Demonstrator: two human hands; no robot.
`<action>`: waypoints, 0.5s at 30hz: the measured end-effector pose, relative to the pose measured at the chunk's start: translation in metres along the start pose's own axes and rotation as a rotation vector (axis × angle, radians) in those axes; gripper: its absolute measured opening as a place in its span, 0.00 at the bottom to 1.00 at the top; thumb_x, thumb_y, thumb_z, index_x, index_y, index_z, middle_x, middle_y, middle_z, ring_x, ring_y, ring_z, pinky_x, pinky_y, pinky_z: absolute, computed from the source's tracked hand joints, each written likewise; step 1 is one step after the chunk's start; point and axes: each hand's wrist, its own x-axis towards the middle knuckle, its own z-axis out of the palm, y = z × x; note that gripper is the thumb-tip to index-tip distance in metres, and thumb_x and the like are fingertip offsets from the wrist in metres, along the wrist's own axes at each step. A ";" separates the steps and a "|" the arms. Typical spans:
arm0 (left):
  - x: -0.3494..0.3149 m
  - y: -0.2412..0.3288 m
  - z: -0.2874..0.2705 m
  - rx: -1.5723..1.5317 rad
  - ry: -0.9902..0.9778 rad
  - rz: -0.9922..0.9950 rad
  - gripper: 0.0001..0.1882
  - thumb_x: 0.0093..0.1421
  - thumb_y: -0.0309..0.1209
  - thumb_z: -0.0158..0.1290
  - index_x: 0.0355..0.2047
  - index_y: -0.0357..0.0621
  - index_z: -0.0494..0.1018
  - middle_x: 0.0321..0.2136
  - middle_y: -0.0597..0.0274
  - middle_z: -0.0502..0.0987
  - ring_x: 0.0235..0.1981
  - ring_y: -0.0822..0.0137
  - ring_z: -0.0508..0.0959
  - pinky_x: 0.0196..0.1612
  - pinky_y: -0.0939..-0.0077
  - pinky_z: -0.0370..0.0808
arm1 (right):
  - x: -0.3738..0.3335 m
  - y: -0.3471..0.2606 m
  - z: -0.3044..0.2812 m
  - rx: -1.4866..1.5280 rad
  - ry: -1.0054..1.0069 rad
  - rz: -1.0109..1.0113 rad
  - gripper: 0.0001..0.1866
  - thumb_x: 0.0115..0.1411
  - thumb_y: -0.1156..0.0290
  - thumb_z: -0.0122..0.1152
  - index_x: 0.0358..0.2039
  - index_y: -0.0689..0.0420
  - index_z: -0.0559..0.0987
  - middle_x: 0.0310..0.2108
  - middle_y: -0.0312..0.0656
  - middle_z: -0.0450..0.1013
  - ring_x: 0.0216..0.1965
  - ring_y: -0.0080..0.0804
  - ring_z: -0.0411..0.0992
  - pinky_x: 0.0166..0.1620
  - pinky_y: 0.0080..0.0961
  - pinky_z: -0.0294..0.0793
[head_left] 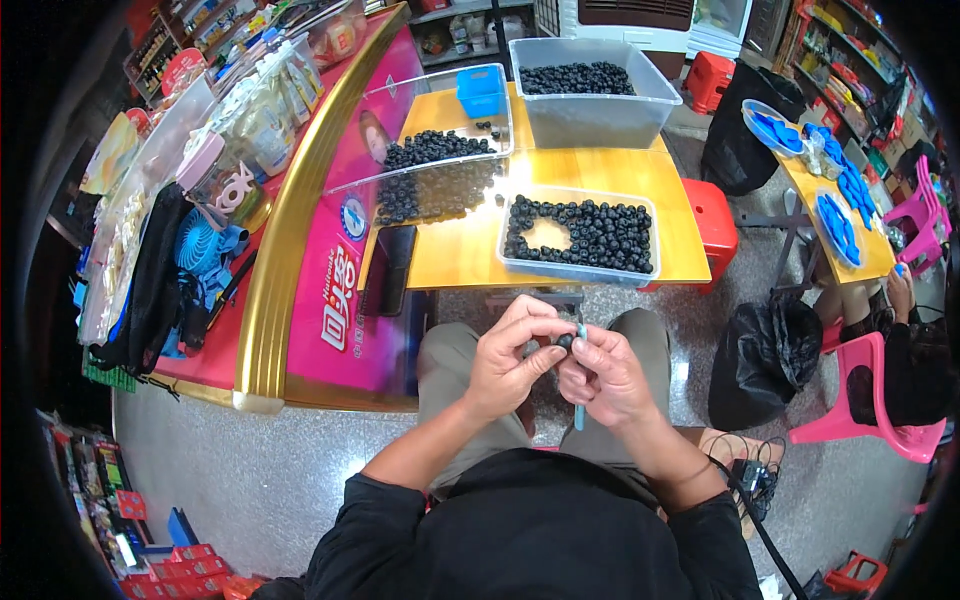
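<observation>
Above my lap, my left hand pinches a small round black piece between thumb and fingers. My right hand meets it there, closed around a slim light-blue tool. The tool's upper end shows at the right thumb, beside the black piece; the rest of it is partly hidden by the fingers. Just beyond my hands, a shallow clear tray on the table holds many similar black pieces, with a bare patch at its left. What the black pieces are cannot be told.
On the wooden table stand a clear tray with black pieces and a blue box, plus a deep tub. A dark phone-like slab leans left, near a gold-edged counter. Red stool and black bag lie right.
</observation>
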 end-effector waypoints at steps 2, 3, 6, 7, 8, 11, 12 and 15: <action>-0.005 0.005 0.001 0.020 0.017 0.036 0.13 0.54 0.20 0.57 0.41 0.37 0.76 0.36 0.62 0.69 0.35 0.71 0.69 0.39 0.80 0.68 | -0.003 0.002 0.003 -0.018 -0.028 -0.027 0.06 0.63 0.68 0.55 0.32 0.57 0.73 0.16 0.31 0.62 0.14 0.16 0.56 0.17 0.14 0.55; -0.007 0.006 0.001 0.020 0.017 0.040 0.13 0.54 0.20 0.57 0.41 0.37 0.76 0.36 0.62 0.69 0.35 0.71 0.69 0.39 0.80 0.68 | -0.005 0.003 0.005 -0.020 -0.030 -0.028 0.06 0.63 0.68 0.55 0.32 0.57 0.73 0.16 0.31 0.62 0.14 0.16 0.56 0.17 0.14 0.55; -0.012 0.012 0.004 0.096 0.047 0.082 0.15 0.53 0.20 0.57 0.43 0.38 0.76 0.36 0.62 0.70 0.36 0.70 0.70 0.39 0.80 0.68 | -0.007 0.007 0.007 -0.076 -0.022 -0.098 0.04 0.62 0.71 0.55 0.33 0.57 0.73 0.16 0.31 0.62 0.14 0.15 0.57 0.17 0.14 0.55; -0.013 0.016 0.006 0.101 0.069 0.076 0.15 0.53 0.20 0.58 0.43 0.38 0.76 0.36 0.62 0.70 0.36 0.70 0.70 0.38 0.80 0.68 | -0.007 0.008 0.007 -0.102 0.004 -0.130 0.04 0.61 0.72 0.56 0.34 0.58 0.73 0.17 0.31 0.63 0.14 0.15 0.57 0.17 0.13 0.55; -0.014 0.018 0.008 0.105 0.091 0.070 0.16 0.53 0.20 0.58 0.43 0.38 0.76 0.36 0.61 0.71 0.36 0.71 0.70 0.37 0.80 0.69 | -0.008 0.009 0.007 -0.128 0.030 -0.161 0.03 0.60 0.73 0.56 0.34 0.58 0.74 0.17 0.30 0.63 0.15 0.15 0.57 0.17 0.13 0.55; -0.018 0.015 0.009 0.127 0.142 0.082 0.16 0.52 0.20 0.58 0.44 0.39 0.76 0.36 0.60 0.72 0.35 0.70 0.71 0.36 0.80 0.69 | -0.008 0.010 0.010 -0.175 0.063 -0.198 0.03 0.59 0.75 0.57 0.34 0.59 0.74 0.18 0.31 0.65 0.15 0.13 0.58 0.17 0.12 0.56; -0.018 0.016 0.009 0.127 0.143 0.083 0.16 0.52 0.20 0.58 0.44 0.39 0.76 0.36 0.60 0.72 0.35 0.70 0.71 0.36 0.80 0.69 | -0.008 0.011 0.009 -0.176 0.062 -0.197 0.03 0.59 0.75 0.57 0.34 0.59 0.74 0.18 0.31 0.65 0.15 0.13 0.58 0.17 0.12 0.56; -0.018 0.015 0.010 0.194 0.151 0.080 0.16 0.52 0.19 0.58 0.44 0.40 0.77 0.35 0.60 0.72 0.35 0.70 0.72 0.36 0.80 0.70 | -0.008 0.011 0.006 -0.258 0.068 -0.254 0.03 0.59 0.76 0.57 0.33 0.59 0.75 0.19 0.31 0.67 0.15 0.13 0.60 0.17 0.11 0.57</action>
